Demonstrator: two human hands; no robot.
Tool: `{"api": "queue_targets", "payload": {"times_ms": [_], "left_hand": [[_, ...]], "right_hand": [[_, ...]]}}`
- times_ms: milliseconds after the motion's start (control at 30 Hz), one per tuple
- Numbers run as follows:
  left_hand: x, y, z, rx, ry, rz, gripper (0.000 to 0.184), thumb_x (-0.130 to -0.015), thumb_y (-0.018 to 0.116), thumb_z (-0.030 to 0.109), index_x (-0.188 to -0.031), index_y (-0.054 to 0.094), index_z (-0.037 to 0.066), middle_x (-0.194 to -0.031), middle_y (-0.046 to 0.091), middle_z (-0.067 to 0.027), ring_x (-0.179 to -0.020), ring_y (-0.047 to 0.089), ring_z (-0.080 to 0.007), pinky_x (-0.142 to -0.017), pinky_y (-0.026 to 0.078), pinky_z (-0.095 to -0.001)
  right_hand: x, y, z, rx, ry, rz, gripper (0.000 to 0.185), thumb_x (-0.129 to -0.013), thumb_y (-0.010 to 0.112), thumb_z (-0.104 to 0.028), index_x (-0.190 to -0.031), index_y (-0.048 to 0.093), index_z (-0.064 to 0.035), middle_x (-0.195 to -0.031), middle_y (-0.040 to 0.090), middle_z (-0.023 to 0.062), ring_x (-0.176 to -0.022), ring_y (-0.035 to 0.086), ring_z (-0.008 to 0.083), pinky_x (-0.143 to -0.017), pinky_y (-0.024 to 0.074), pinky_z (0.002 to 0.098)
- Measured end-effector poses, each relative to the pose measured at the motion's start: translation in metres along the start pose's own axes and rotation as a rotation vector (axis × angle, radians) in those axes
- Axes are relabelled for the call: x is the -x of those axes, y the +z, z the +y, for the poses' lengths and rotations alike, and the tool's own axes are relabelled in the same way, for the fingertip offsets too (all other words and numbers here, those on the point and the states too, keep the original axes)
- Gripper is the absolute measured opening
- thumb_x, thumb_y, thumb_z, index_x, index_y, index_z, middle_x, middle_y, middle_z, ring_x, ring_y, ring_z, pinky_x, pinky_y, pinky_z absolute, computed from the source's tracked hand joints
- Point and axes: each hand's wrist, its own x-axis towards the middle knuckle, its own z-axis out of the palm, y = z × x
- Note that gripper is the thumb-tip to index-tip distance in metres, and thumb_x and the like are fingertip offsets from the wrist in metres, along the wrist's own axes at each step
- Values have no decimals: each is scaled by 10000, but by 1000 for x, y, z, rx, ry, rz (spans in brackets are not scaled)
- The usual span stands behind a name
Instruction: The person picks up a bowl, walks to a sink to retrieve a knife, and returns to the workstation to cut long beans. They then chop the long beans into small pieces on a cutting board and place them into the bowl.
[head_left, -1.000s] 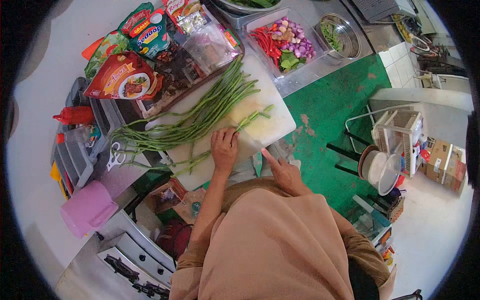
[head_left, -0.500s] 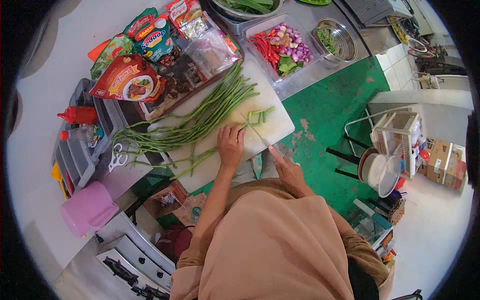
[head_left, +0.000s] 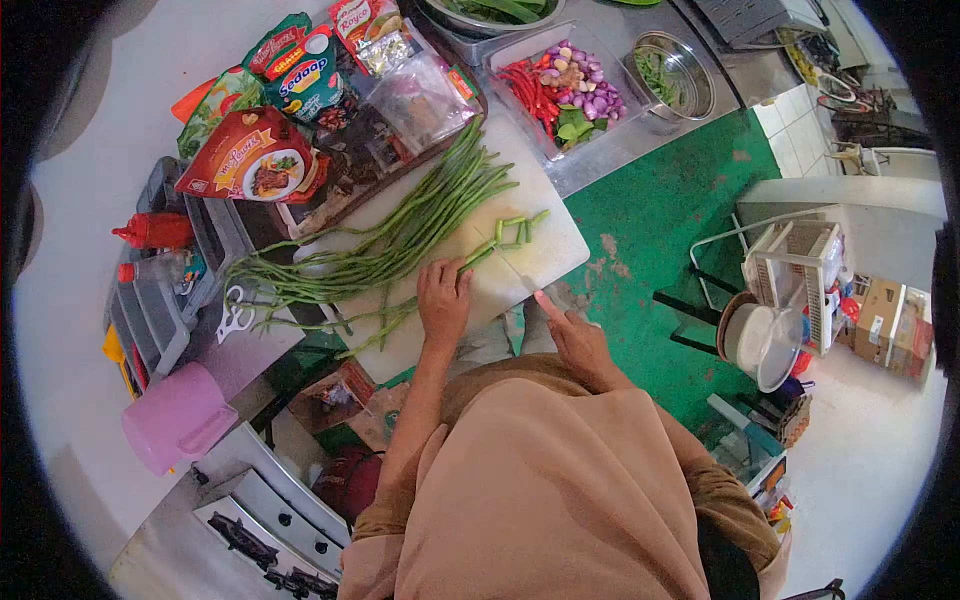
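Note:
My left hand (head_left: pixel 443 298) is closed on a long bean (head_left: pixel 480 256), whose end sticks out past the fingers toward the right. In my right hand (head_left: pixel 580 343) is a knife (head_left: pixel 522 279), its thin blade pointing over the white cutting board (head_left: pixel 555 250). Several short cut bean pieces (head_left: pixel 516 231) lie just beyond the blade. A large bunch of whole long beans (head_left: pixel 400 230) spreads across the board, up and left of my left hand. A few looser beans run beneath my left wrist.
Behind the board stand a clear tray (head_left: pixel 540 148) of chilies and shallots, a steel bowl (head_left: pixel 705 95), and seasoning packets (head_left: pixel 245 160). White scissors (head_left: pixel 236 312), a red sauce bottle (head_left: pixel 155 230) and a pink pitcher (head_left: pixel 175 420) are at left, above a stove (head_left: pixel 270 520).
My left hand has slid left and down along the bean, leaving more of its end exposed. The knife blade has shifted slightly down, away from the cut pieces.

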Motion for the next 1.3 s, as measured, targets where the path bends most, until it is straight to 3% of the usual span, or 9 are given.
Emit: {"api": "queue_targets", "payload": {"times_ms": [267,533,667,867,933,1300], "left_hand": [[-2,3,-1,31,20,59,189,-782,701,93,-961,645,69,-932,572,-82,-882,534,-302,-807,442,-420],[-2,2,-1,69,11,51,200,-761,712,64,-952,651,64,-936,596,-93,-886,547,-309,-809,436,-429],[-3,4,0,51,20,59,184,-781,694,74,-958,644,79,-934,579,-70,-883,543,-288,-808,448,-415],[-2,6,3,66,-29,67,188,-779,712,87,-953,648,55,-949,591,-100,-896,551,-314,-798,444,-426],[-3,8,5,62,-42,72,192,-781,714,98,-954,644,53,-945,588,-102,-899,551,-316,-796,446,-426],[-13,3,18,98,-81,14,313,-796,707,142,-1061,581,33,-971,585,-126,-920,541,-335,-846,434,-443]], "right_hand": [[3,3,-6,-12,-58,-55,649,-954,487,-192,-1505,190,-362,-839,566,159,-644,602,402,-538,486,517],[0,1,-19,89,-4,-131,745,-890,518,-111,-1506,187,-365,-828,568,176,-641,607,403,-551,487,518],[-5,11,-18,146,-67,-25,637,-937,522,-155,-1494,271,-333,-754,545,139,-562,565,360,-487,456,480],[-6,10,-9,-55,-1,-85,717,-897,536,-120,-1507,220,-322,-780,600,190,-674,612,412,-596,486,519],[-4,12,-8,-162,-20,28,646,-932,506,-142,-1501,248,-309,-806,608,192,-696,612,419,-628,487,516],[0,4,-10,-93,-9,-39,612,-958,483,-161,-1498,248,-329,-843,605,198,-710,614,419,-643,494,501]]}}
